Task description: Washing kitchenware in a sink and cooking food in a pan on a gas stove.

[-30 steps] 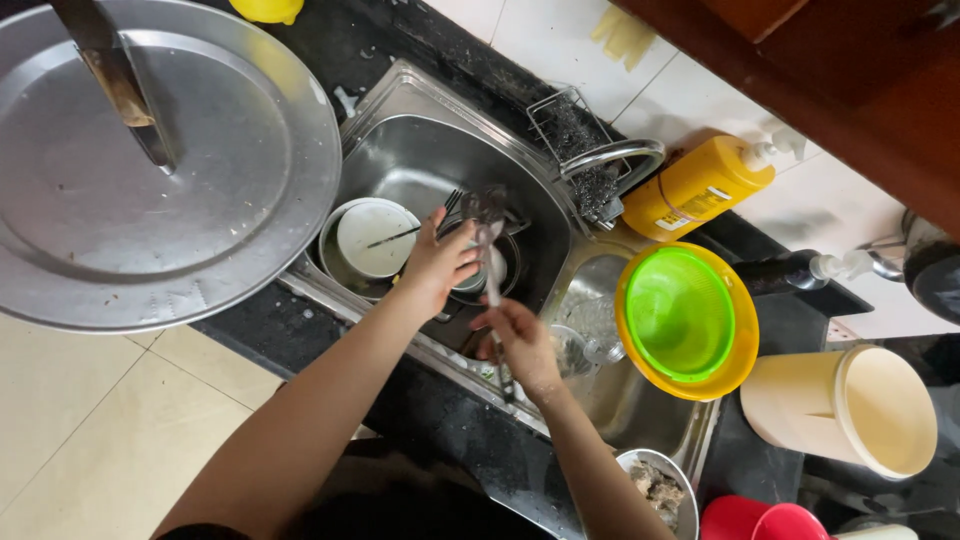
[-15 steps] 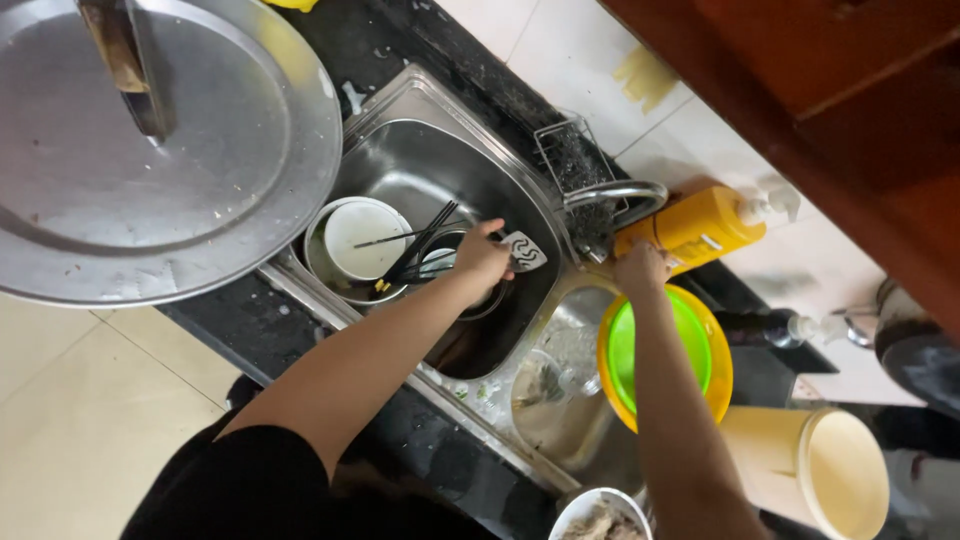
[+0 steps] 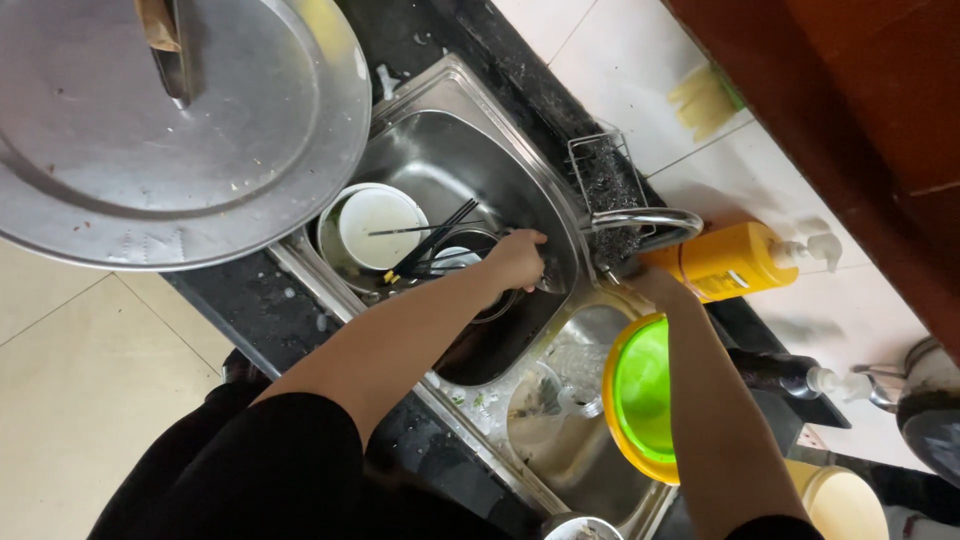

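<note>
So the left hand (image 3: 517, 258) is down in the deep stainless steel sink basin (image 3: 455, 165), fingers curled together around something small near the basin's middle, but I can't make out what it is or whether it's really clamped. Just beside that hand sits a white round bowl (image 3: 378, 213) inside a steel pot, with a bunch of black chopsticks (image 3: 432, 243) lying across the rim. Not much free room in there, the dishes fill the left part and only the far wall side is open.

The right hand (image 3: 655, 287) reaches up to the base of the curved chrome tap (image 3: 645, 218), forearm crossing over the green-and-yellow plastic bowls (image 3: 640, 395) stacked in the second, shallower basin. Can't tell if it's gripping the tap or just touching it.

Around that: a wire sponge rack (image 3: 607, 175) behind the tap, an orange pump bottle (image 3: 730, 262) lying on the counter, and a big round steel lid (image 3: 180, 130) hanging over the counter's left edge.
</note>
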